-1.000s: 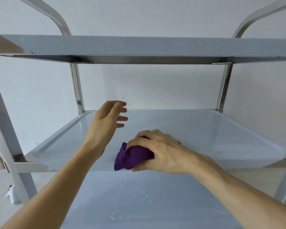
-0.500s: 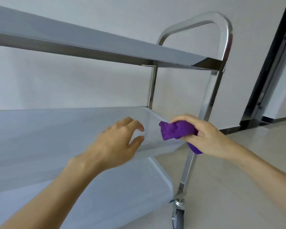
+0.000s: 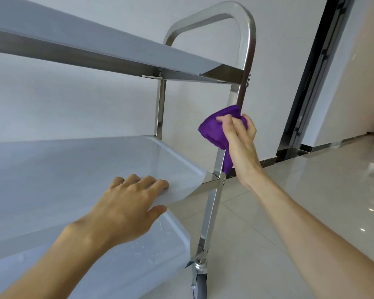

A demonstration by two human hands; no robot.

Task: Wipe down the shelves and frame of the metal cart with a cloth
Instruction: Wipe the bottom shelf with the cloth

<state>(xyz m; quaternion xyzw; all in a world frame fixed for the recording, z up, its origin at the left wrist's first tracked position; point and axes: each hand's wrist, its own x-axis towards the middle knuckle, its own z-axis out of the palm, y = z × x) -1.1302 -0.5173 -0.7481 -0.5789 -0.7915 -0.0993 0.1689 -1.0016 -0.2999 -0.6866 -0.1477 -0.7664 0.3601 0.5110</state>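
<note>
The metal cart fills the left and middle of the head view, with a top shelf (image 3: 108,50), a middle shelf (image 3: 69,169) and a bottom shelf (image 3: 138,262) flecked with water drops. My right hand (image 3: 240,139) is shut on a purple cloth (image 3: 214,130), which is wrapped around the cart's near right upright post (image 3: 242,91) between the top and middle shelves. My left hand (image 3: 127,208) grips the front edge of the middle shelf, fingers on top and thumb underneath.
The curved handle bar (image 3: 214,16) arches above the top shelf. A caster wheel (image 3: 200,283) stands on the glossy tiled floor (image 3: 311,201). A white wall lies behind the cart, and a dark door frame (image 3: 309,83) rises at the right.
My right hand has lifted the cloth off the middle shelf and moved it right and up onto the upright post. My left hand has come down onto the shelf's front edge. The view has swung right.
</note>
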